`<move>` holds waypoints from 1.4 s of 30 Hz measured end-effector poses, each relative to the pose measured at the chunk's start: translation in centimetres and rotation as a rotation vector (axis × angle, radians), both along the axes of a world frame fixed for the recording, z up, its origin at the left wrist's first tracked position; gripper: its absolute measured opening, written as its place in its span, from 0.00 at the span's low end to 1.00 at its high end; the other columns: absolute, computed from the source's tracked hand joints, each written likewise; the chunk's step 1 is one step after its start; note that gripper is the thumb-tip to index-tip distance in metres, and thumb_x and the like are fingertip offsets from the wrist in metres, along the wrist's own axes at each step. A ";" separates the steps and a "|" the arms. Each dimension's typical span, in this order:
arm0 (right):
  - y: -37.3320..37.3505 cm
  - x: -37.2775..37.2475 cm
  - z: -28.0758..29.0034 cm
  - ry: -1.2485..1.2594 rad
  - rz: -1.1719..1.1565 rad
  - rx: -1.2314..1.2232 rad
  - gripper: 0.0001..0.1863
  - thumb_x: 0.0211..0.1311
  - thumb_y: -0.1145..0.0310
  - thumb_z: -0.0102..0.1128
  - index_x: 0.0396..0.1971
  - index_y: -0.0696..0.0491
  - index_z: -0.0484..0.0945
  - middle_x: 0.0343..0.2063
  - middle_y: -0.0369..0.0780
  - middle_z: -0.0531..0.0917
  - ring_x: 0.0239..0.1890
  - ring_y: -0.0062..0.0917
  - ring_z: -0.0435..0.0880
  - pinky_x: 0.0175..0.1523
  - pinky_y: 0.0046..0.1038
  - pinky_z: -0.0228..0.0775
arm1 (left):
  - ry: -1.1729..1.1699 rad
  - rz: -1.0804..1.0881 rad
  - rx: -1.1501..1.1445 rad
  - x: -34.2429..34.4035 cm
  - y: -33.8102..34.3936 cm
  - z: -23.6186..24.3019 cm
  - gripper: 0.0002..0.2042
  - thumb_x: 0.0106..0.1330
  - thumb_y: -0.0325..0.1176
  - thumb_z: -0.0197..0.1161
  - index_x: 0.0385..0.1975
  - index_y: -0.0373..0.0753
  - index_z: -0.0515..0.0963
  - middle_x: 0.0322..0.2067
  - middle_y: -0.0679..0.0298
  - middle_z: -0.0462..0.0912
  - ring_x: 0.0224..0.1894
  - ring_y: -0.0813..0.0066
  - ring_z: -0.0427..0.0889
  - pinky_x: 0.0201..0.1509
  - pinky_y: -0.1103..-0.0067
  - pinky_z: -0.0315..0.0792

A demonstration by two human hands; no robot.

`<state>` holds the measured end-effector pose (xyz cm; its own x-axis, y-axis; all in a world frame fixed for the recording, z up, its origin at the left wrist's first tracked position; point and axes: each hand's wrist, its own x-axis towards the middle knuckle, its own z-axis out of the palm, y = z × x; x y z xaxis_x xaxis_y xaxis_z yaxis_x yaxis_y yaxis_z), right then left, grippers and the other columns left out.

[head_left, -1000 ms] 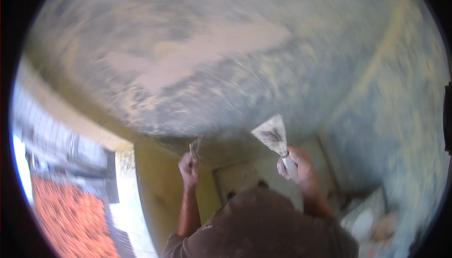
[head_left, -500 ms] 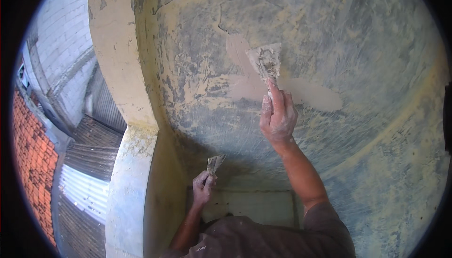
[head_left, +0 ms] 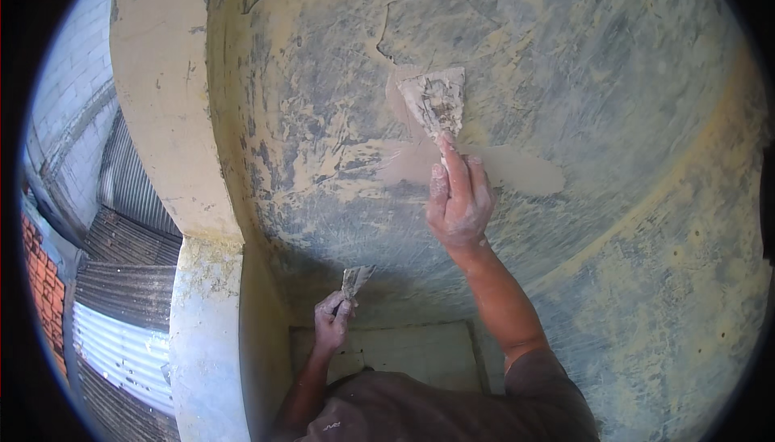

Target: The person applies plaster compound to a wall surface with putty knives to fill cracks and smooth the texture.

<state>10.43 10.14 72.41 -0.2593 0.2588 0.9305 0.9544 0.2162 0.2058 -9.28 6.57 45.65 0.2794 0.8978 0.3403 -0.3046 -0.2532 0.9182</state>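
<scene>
My right hand (head_left: 462, 200) grips the handle of a putty knife (head_left: 436, 101) caked with pale filler, its index finger stretched along the tool. The blade lies against the wall (head_left: 581, 79), over the upper arm of a smooth patch of wet filler (head_left: 521, 169). A thin crack (head_left: 386, 26) runs up from that patch. Lower and to the left, my left hand (head_left: 331, 318) is closed round a second putty knife (head_left: 355, 279). This smaller-looking blade is smeared with filler and points up, apart from the patch.
A yellowish pillar edge (head_left: 165, 95) rises on the left and continues down as a pale ledge (head_left: 202, 337). Beyond it, lower down, are corrugated roofs (head_left: 121, 329), orange roof tiles (head_left: 42, 280) and a grey block wall (head_left: 77, 46). A framed panel (head_left: 428, 353) sits below my arms.
My right putty knife has shifted left over the upper part of the patch. My left hand still holds its knife, and the whole view has moved slightly.
</scene>
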 end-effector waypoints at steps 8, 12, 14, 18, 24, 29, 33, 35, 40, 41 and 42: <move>-0.1 -0.8 4.2 -0.172 0.048 0.065 0.23 0.61 0.72 0.55 0.58 0.53 0.75 0.28 0.40 0.74 0.25 0.32 0.75 0.31 0.32 0.70 | -0.037 0.028 -0.033 -1.1 1.3 -0.7 0.13 0.70 0.37 0.56 0.34 0.31 0.78 0.25 0.65 0.76 0.25 0.80 0.73 0.29 0.80 0.68; 1.4 -1.6 6.2 -0.335 -0.060 0.047 0.26 0.58 0.72 0.56 0.59 0.52 0.74 0.28 0.40 0.72 0.26 0.32 0.75 0.32 0.32 0.69 | -0.028 0.035 -0.030 -1.1 1.3 -1.2 0.12 0.70 0.35 0.55 0.33 0.32 0.78 0.25 0.65 0.76 0.25 0.80 0.73 0.29 0.80 0.67; 1.3 -1.3 6.2 -0.370 -0.133 0.003 0.27 0.56 0.72 0.56 0.59 0.52 0.74 0.29 0.40 0.72 0.26 0.32 0.76 0.33 0.33 0.69 | -0.012 0.022 -0.018 -1.4 1.1 -1.0 0.11 0.70 0.34 0.55 0.33 0.32 0.79 0.24 0.65 0.76 0.25 0.80 0.73 0.29 0.80 0.67; 0.6 0.3 4.7 -0.403 -0.179 0.000 0.28 0.56 0.72 0.55 0.60 0.51 0.74 0.28 0.40 0.71 0.26 0.34 0.76 0.33 0.33 0.69 | -0.066 0.017 -0.083 -1.5 0.8 -1.1 0.10 0.69 0.33 0.56 0.32 0.32 0.79 0.25 0.66 0.76 0.25 0.80 0.73 0.29 0.80 0.67; -0.4 2.3 3.1 -0.342 -0.076 0.044 0.24 0.62 0.70 0.52 0.60 0.52 0.74 0.27 0.40 0.71 0.26 0.34 0.75 0.32 0.34 0.69 | -0.072 0.010 -0.057 -1.8 0.8 -0.9 0.11 0.70 0.34 0.56 0.34 0.32 0.79 0.26 0.67 0.76 0.25 0.81 0.73 0.29 0.81 0.68; 1.4 -1.3 7.3 -0.269 -0.078 0.092 0.24 0.62 0.71 0.53 0.60 0.53 0.73 0.27 0.41 0.71 0.26 0.34 0.75 0.34 0.35 0.72 | -0.075 -0.022 -0.082 -1.2 1.0 -0.7 0.11 0.70 0.35 0.56 0.35 0.32 0.79 0.25 0.67 0.76 0.25 0.81 0.73 0.29 0.81 0.67; 1.8 -1.9 5.6 -0.304 -0.150 0.024 0.31 0.52 0.75 0.55 0.61 0.52 0.73 0.27 0.41 0.70 0.27 0.34 0.76 0.34 0.35 0.71 | -0.029 -0.058 -0.070 -1.0 0.5 -1.2 0.11 0.71 0.34 0.55 0.36 0.32 0.79 0.25 0.67 0.76 0.25 0.81 0.73 0.29 0.81 0.67; 1.5 -0.2 4.2 -0.338 -0.152 0.030 0.31 0.51 0.75 0.56 0.61 0.51 0.73 0.27 0.41 0.70 0.27 0.34 0.76 0.33 0.35 0.71 | -0.064 -0.036 -0.081 -1.1 0.1 -1.1 0.11 0.71 0.34 0.55 0.35 0.32 0.79 0.25 0.67 0.76 0.25 0.82 0.72 0.29 0.81 0.67; -1.1 2.6 2.7 -0.374 -0.103 0.039 0.25 0.58 0.72 0.54 0.58 0.53 0.75 0.28 0.40 0.71 0.26 0.32 0.74 0.32 0.33 0.69 | -0.088 0.015 -0.065 -1.7 0.4 -0.9 0.11 0.71 0.34 0.55 0.33 0.32 0.78 0.25 0.67 0.76 0.25 0.82 0.72 0.29 0.81 0.67; -1.1 2.6 3.1 -0.376 -0.097 0.066 0.22 0.62 0.71 0.52 0.57 0.53 0.76 0.27 0.40 0.70 0.25 0.31 0.74 0.32 0.33 0.68 | -0.084 0.001 -0.080 -1.6 0.6 -0.8 0.11 0.71 0.34 0.55 0.33 0.32 0.79 0.25 0.68 0.76 0.25 0.82 0.72 0.29 0.82 0.67; -1.0 2.1 3.7 -0.371 -0.104 0.066 0.22 0.62 0.71 0.52 0.57 0.53 0.76 0.27 0.40 0.70 0.25 0.31 0.74 0.32 0.33 0.68 | -0.076 -0.021 -0.096 -1.5 0.7 -0.8 0.11 0.71 0.34 0.55 0.34 0.32 0.79 0.25 0.68 0.76 0.25 0.83 0.73 0.30 0.82 0.67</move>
